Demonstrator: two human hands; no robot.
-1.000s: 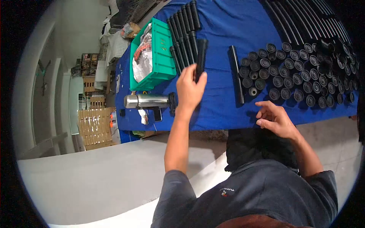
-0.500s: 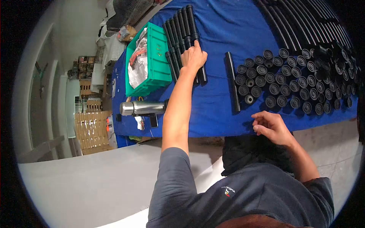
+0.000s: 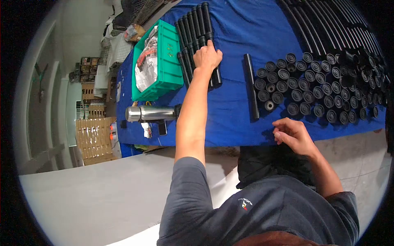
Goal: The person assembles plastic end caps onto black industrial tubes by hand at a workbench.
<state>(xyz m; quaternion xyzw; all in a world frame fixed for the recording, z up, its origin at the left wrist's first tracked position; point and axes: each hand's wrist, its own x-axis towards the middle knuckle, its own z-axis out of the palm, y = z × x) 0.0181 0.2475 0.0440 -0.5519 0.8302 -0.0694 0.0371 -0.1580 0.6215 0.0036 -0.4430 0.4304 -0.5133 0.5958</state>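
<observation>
My left hand [image 3: 207, 55] reaches far across the blue-covered table [image 3: 234, 119] and is closed over a black tube [image 3: 216, 78], which lies at the right end of a row of similar black tubes [image 3: 191, 28]. My right hand [image 3: 292, 134] hovers at the near table edge with its fingers loosely curled and nothing in them. A single black tube [image 3: 251, 88] lies just beyond it. To the right of that tube stand several black round caps [image 3: 320, 88] packed together.
A green crate [image 3: 174, 67] with plastic-wrapped items sits left of the tube row. A steel flask [image 3: 150, 113] lies on its side near the table's left front edge. Long black rods [image 3: 328, 20] fill the far right. Wooden pallets [image 3: 96, 139] stand on the floor.
My left hand carried the black tube away from me and laid it beside the row of tubes, where it now rests. My right hand has barely moved.
</observation>
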